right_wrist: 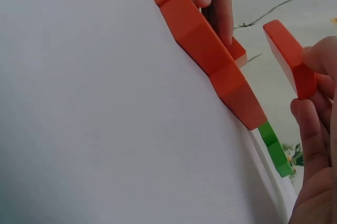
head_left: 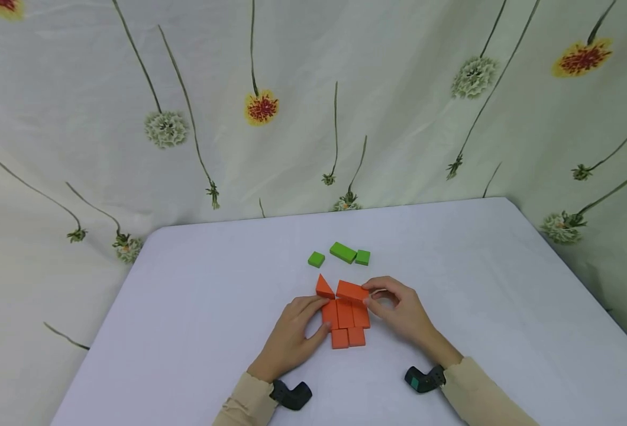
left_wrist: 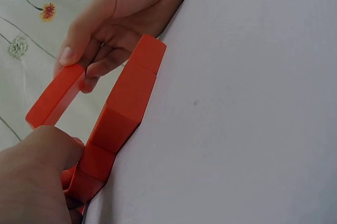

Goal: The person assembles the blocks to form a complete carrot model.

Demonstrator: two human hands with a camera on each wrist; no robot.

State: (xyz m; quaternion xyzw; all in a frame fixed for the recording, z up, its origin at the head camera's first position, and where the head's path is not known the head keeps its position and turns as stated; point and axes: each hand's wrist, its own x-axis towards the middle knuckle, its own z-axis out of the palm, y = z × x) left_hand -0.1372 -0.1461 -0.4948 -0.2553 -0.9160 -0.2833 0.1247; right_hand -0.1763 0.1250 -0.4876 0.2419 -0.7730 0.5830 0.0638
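Note:
My right hand (head_left: 401, 307) pinches one end of an orange rectangular block (head_left: 351, 290) between thumb and fingers. The wrist views show this block (right_wrist: 287, 58) raised off the table, apart from the others. Below it lie three upright orange blocks (head_left: 345, 313) side by side, with two small orange blocks (head_left: 348, 338) against their near edge. At their far left corner sits an orange triangular block (head_left: 324, 288). My left hand (head_left: 294, 331) rests at the left side of this group, index finger and thumb touching the leftmost block; its other fingers are partly hidden.
Beyond the orange group lie a long green block (head_left: 342, 252) and two small green ones, left (head_left: 316, 259) and right (head_left: 362, 257). The white table (head_left: 212, 284) ends at a flower-patterned cloth (head_left: 303, 59). Black wrist devices (head_left: 292, 395) sit at both sleeves.

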